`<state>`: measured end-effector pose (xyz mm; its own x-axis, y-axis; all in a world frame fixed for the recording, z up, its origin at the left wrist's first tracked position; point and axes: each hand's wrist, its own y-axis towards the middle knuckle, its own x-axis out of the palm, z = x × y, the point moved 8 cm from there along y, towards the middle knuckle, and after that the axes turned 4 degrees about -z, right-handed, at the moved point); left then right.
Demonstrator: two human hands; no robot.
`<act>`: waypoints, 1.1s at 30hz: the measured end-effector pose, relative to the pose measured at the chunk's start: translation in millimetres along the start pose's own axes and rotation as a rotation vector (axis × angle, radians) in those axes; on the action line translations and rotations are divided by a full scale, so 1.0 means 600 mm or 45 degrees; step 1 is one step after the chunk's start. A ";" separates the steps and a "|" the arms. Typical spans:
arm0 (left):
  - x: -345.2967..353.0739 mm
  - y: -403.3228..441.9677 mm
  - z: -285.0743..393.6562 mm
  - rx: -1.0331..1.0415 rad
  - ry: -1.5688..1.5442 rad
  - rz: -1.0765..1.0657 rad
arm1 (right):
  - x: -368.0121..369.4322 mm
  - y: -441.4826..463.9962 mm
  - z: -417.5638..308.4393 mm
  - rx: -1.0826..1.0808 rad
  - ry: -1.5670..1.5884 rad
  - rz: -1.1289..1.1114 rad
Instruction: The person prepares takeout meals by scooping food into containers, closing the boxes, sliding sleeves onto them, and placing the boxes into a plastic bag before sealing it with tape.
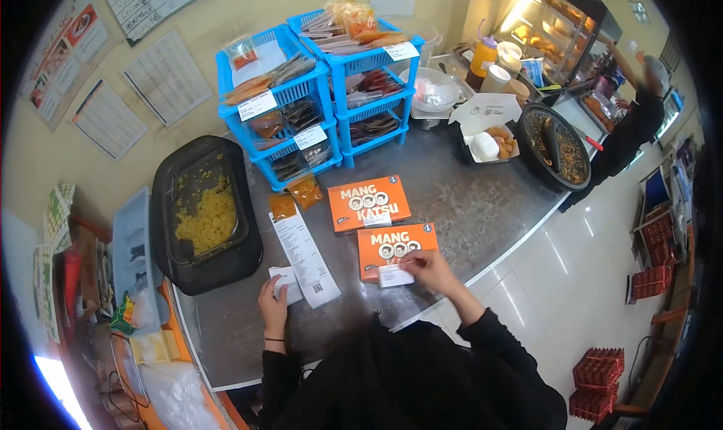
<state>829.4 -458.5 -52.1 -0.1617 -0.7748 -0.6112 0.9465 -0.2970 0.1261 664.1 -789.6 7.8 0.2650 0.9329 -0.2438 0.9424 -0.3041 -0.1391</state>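
Two orange takeaway boxes lie on the steel counter, a far box (350, 196) and a near box (376, 238). My right hand (433, 272) is closed, pinching the edge of a white printed label (395, 276) at the near box's front. A similar label (377, 221) is on the far box. To the left, my left hand (273, 303) has its fingers closed at a small white paper slip (286, 281). Beside that slip lies a long printed receipt (305, 257). Sauce sachets, one orange-brown (283, 206) and another (305, 191), sit at the receipt's far end.
A black pan (248, 234) of yellow rice stands at left. Blue tiered baskets (301, 99) of sachets line the back. At right are an open food box (489, 155), a round dark pan (580, 185) and another person (633, 121) near the heated display (553, 35).
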 end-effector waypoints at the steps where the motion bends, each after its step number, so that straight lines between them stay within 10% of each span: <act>1: -0.006 0.001 0.028 0.097 0.253 0.126 | -0.020 0.002 0.007 0.092 -0.052 -0.013; 4: 0.017 0.006 0.141 0.287 0.418 0.228 | -0.037 0.012 0.076 0.248 -0.265 -0.029; 8: 0.184 -0.035 0.296 0.828 0.477 -0.596 | -0.032 0.018 0.077 0.197 -0.391 -0.033; 11: 0.248 -0.042 0.318 0.949 0.523 -0.678 | -0.026 0.019 0.038 -0.057 -0.828 0.045; 14: 0.277 -0.042 0.295 0.972 0.453 -0.758 | -0.026 0.015 -0.007 0.196 -1.278 -0.047; 17: 0.281 -0.041 0.291 0.966 0.282 -0.752 | 0.015 0.001 -0.024 -0.545 -1.147 -0.367; 27: 0.275 -0.029 0.280 0.734 -0.146 -0.836 | 0.098 0.018 0.009 -0.463 -1.358 -0.658; 33: 0.276 -0.032 0.271 0.802 -0.143 -0.874 | 0.030 0.039 -0.062 -0.604 -1.357 -0.121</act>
<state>739.1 -671.9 -28.8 -0.6857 -0.3579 -0.6338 0.3140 -0.9310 0.1860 698.6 -772.8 35.7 0.0965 0.2454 -0.9646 0.9906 0.0705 0.1170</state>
